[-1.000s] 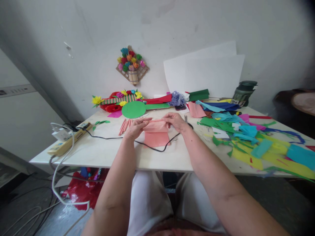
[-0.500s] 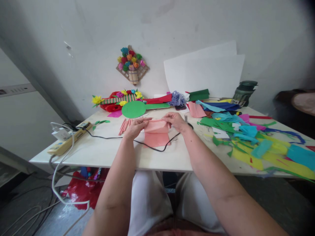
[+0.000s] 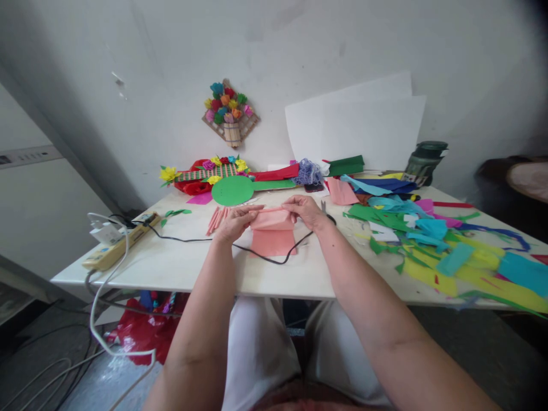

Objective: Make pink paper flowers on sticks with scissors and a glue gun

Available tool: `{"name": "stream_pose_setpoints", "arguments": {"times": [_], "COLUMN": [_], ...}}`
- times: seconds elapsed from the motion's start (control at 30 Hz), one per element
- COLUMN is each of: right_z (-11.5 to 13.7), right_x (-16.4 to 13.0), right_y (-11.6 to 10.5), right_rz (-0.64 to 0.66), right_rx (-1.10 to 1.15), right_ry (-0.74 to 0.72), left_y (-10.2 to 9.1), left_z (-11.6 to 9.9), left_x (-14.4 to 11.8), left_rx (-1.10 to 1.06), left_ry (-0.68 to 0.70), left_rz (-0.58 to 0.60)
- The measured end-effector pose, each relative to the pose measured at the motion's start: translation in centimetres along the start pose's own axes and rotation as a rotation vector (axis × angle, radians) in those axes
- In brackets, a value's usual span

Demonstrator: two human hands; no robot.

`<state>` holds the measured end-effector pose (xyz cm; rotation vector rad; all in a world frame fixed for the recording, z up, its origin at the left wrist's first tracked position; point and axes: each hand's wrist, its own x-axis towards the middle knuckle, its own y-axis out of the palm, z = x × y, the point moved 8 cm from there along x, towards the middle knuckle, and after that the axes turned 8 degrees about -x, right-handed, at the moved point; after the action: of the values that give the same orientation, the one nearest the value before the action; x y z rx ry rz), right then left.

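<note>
Between my two hands is a piece of salmon-pink crepe paper (image 3: 270, 221), its far edge rolled or folded over. My left hand (image 3: 234, 221) pinches the left end of that edge, and my right hand (image 3: 305, 212) pinches the right end. A second flat pink sheet (image 3: 273, 244), or the lower part of the same one, lies below on the table; I cannot tell which. Several thin pink paper rolls (image 3: 216, 220) lie beside my left hand. Scissors (image 3: 329, 216) rest close to my right wrist, partly hidden by it.
A black cable (image 3: 276, 262) crosses the table in front of the paper, from a power strip (image 3: 112, 244) at left. Coloured paper scraps (image 3: 432, 240) cover the right side. Behind lie a green paddle-shaped piece (image 3: 233, 191), purple yarn (image 3: 310, 172) and a dark bottle (image 3: 426, 162).
Both hands stay almost in place, still holding the rolled edge. The pink paper between them has shifted only very slightly.
</note>
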<state>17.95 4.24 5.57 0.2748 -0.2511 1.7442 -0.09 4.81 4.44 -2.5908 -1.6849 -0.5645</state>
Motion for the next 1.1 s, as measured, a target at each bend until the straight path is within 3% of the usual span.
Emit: {"name": "stream_pose_setpoints", "arguments": {"times": [0.5,1.1], "right_z": [-0.29,0.04], "right_x": [0.02,-0.01], "right_y": [0.04,-0.21], "right_rz": [0.069,0.011], "right_rx": [0.102,-0.043], "right_ry": [0.012,-0.021], "left_y": [-0.39,-0.49], "left_z": [0.38,-0.09], "left_x": [-0.14,0.05], "left_rx": [-0.1,0.019], "left_ry": [-0.04,0.014], "left_rz": [-0.042,-0.095]}}
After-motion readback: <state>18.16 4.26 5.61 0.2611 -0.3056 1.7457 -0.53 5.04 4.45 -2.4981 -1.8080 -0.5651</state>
